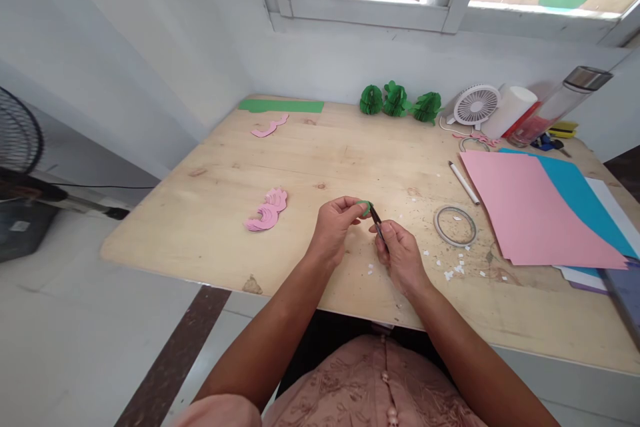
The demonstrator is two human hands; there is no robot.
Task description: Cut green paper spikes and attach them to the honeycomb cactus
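A small green paper piece (365, 207) is pinched between the thumb and fingers of my left hand (337, 223), a little above the wooden table. Closed around slim black tweezers (376, 219), my right hand (397, 250) holds their tips against the green paper. The fingers hide part of the paper and most of the tweezers' rear end. To the left of my hands lies a stack of scalloped pink paper cutouts (269, 210). A roll of double-sided tape (455, 225) rests flat at the right, with several tiny white scraps (449, 275) scattered near it.
Green folded-paper shapes (395, 100) stand along the wall. A green strip (281, 106) and a pink cutout (271, 126) lie at the back left. On the right are a white pen (464, 183), pink sheets (535, 213), a small fan (477, 107) and a bottle (555, 110).
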